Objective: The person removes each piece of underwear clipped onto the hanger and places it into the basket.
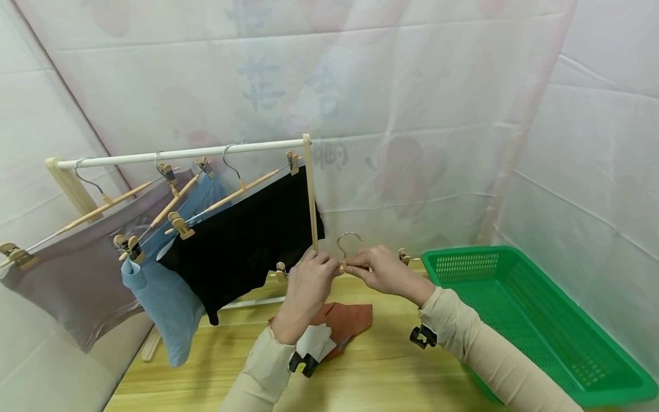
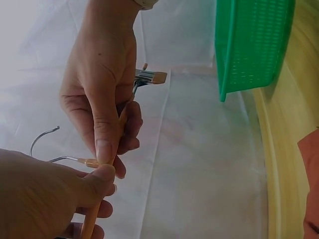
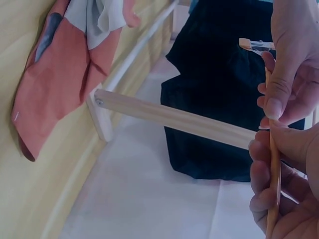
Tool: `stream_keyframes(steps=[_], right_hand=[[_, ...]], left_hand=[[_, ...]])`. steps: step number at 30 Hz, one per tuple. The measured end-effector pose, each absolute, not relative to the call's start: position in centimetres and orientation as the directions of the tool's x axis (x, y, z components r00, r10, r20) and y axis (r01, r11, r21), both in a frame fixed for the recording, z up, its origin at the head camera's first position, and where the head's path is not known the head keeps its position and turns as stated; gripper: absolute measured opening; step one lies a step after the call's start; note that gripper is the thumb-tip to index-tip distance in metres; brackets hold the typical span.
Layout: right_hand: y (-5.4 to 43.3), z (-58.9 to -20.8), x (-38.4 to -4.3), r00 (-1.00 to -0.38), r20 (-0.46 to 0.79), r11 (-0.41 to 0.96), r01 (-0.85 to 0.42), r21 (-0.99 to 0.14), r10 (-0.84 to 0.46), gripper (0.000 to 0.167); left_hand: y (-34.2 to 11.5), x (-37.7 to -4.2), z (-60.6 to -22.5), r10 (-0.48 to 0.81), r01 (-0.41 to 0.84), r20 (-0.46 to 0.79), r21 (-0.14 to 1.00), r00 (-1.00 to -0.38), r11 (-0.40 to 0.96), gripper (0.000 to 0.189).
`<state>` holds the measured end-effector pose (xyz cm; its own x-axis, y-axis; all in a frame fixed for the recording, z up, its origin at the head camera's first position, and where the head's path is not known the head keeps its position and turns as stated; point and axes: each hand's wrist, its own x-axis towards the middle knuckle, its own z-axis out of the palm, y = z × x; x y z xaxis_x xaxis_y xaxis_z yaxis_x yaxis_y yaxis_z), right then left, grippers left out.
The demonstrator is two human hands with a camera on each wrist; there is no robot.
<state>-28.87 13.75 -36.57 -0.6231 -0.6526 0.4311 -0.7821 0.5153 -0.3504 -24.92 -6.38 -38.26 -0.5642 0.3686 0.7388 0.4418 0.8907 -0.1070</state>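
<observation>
Both hands hold a wooden clip hanger [image 1: 344,266] level above the table, its metal hook pointing up between them. My left hand [image 1: 310,280] pinches the bar just left of the hook. On the other side, my right hand [image 1: 386,271] grips the bar with thumb and fingers, thumb tips almost meeting in the left wrist view. A clip [image 1: 404,256] shows at the right end and another clip [image 1: 280,271] at the left; neither carries cloth. Below the hands lies a rust-coloured garment [image 1: 356,318] with a pale grey-white part [image 1: 315,342], partly hidden by the left wrist.
At left stands a rack with a white rail [image 1: 206,152] and wooden posts. From it hang a mauve-grey garment [image 1: 77,297], a light blue garment [image 1: 172,309] and a black garment [image 1: 247,234] on clip hangers. A green plastic basket [image 1: 507,253] sits at right on the wooden table [image 1: 396,366].
</observation>
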Motion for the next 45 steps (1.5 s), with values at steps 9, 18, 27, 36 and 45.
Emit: stream_keyframes(steps=[9, 18, 27, 36, 45], right_hand=[[13.2, -35.9, -28.2, -0.641, 0.43, 0.519, -0.767, -0.377, -0.636, 0.02], [13.6, -34.6, -26.0, -0.639, 0.503, 0.575, -0.76, -0.301, -0.582, 0.03], [13.6, -34.0, -23.3, -0.489, 0.617, 0.489, -0.852, -0.187, -0.616, 0.024], [13.1, -34.8, -22.0, -0.497, 0.53, 0.484, -0.857, -0.177, -0.687, 0.022], [12.5, -37.2, -23.4, -0.585, 0.382, 0.536, -0.81, -0.237, -0.716, 0.023]], left_hand=[[-7.0, -24.6, -37.7, 0.342, 0.435, 0.749, -0.08, -0.568, 0.897, 0.013], [-8.5, -24.7, -36.9, 0.342, 0.457, 0.75, -0.058, -0.567, 0.887, 0.013], [-11.0, -25.0, -36.3, 0.273, 0.41, 0.767, -0.013, -0.581, 0.912, 0.014], [-13.6, -24.8, -36.3, 0.22, 0.395, 0.769, 0.047, -0.6, 0.917, 0.011], [-16.0, -24.7, -36.9, 0.19, 0.374, 0.746, 0.085, -0.638, 0.924, 0.011]])
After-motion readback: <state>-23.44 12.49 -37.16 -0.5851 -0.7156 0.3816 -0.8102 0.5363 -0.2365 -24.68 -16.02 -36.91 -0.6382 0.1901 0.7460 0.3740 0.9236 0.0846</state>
